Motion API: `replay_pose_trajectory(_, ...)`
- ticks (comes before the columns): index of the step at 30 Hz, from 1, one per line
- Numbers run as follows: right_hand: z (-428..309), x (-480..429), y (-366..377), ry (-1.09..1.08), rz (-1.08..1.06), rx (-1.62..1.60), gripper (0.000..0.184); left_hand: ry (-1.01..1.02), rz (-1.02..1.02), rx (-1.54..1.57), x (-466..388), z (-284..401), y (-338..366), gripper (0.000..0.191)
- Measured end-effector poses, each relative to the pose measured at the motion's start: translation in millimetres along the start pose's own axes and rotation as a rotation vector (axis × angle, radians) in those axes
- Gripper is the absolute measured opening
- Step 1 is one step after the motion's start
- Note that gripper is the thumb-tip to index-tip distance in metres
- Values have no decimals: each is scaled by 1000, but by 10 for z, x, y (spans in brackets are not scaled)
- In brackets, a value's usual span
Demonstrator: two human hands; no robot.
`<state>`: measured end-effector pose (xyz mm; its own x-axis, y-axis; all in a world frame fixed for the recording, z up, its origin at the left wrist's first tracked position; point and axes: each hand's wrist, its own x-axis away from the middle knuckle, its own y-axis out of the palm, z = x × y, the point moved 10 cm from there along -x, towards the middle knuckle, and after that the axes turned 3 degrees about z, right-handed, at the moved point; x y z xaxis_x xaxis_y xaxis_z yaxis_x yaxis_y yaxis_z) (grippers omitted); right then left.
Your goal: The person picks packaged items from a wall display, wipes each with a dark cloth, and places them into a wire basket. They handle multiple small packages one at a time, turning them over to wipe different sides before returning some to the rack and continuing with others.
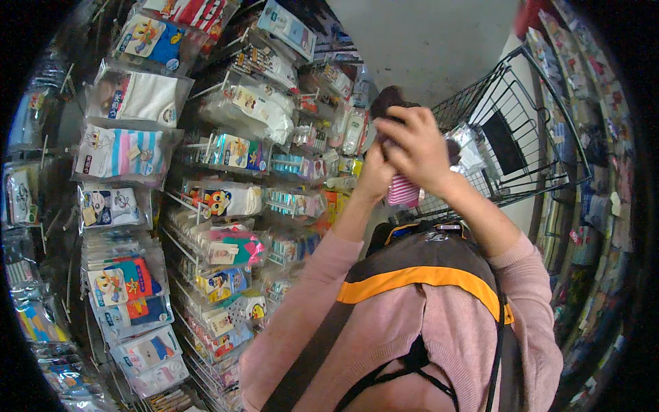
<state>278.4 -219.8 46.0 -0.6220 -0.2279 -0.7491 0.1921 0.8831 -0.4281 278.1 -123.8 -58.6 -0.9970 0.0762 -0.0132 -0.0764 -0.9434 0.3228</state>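
Both my hands are raised together in front of my chest, close to each other. They hold a small soft fabric piece, dark brown at its upper end [387,100], with a pink-and-white striped part [403,191] hanging below. My left hand [377,172] grips it from beneath, partly hidden behind the other hand. Slightly blurred, my right hand [418,144] lies over the fabric with its fingers bent around it. The fingers cover most of the piece, so its exact kind is unclear. Just behind the hands stands a black wire shopping cart [507,180].
Clear plastic packages [468,149] lie in the cart. To my left, a rack with metal hooks carries many bagged children's garments [123,152]. Stocked shelves [592,170] line the right side. Grey floor [427,41] shows ahead. I wear a dark apron with an orange band [422,278].
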Motion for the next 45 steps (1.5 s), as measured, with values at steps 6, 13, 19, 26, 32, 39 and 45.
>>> replay_pose_trajectory(6,1080,184,200,336,10,136,22,75,-24,347,55,166,38,81)
replay_pose_trajectory(13,891,112,-167,510,158,-432,26,0,68,334,34,147,-135,79)
replay_pose_trajectory(19,422,-56,282,200,-28,44,30,-6,34,475,0,142,-11,83)
replay_pose_trajectory(26,1327,461,519,1038,-7,-926,38,251,165,-28,15,418,-140,86)
replay_pose_trajectory(32,702,562,666,1029,-165,-929,48,466,34,-1229,65,492,350,73)
replay_pose_trajectory(39,793,614,626,1064,-121,-1347,38,103,-34,-87,-68,582,-190,69)
replay_pose_trajectory(45,1119,524,306,1269,181,-1019,21,-74,36,206,-88,269,-206,35)
